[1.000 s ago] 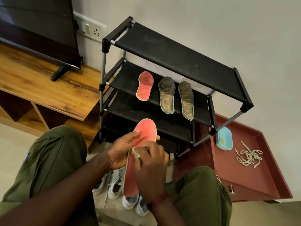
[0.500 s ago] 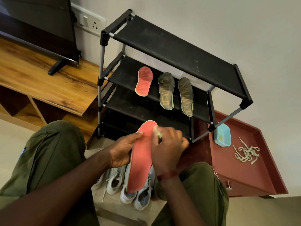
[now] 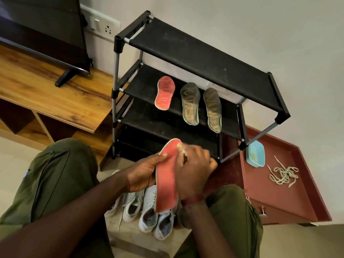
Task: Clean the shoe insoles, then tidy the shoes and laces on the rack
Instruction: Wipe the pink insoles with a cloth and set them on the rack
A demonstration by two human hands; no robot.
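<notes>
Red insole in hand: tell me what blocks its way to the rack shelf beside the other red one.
Nothing visible. The held red insole has open air up to the shelf, with bare space left of the other red insole.

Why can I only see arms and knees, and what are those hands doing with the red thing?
The camera sits on the person's head and looks down, so you see what they see: their own arms, knees and hands. There is no machine here, only one view.

The left hand holds a long red insole, the soft pad from inside a shoe. The right hand rubs near its top with something small and pale, too blurred to name.

On the black shoe rack, one shelf holds another red insole and two dark insoles. White shoes stand on the floor between the knees. To the right, a dark red tray holds a small blue tub and a tangle of laces.
</notes>
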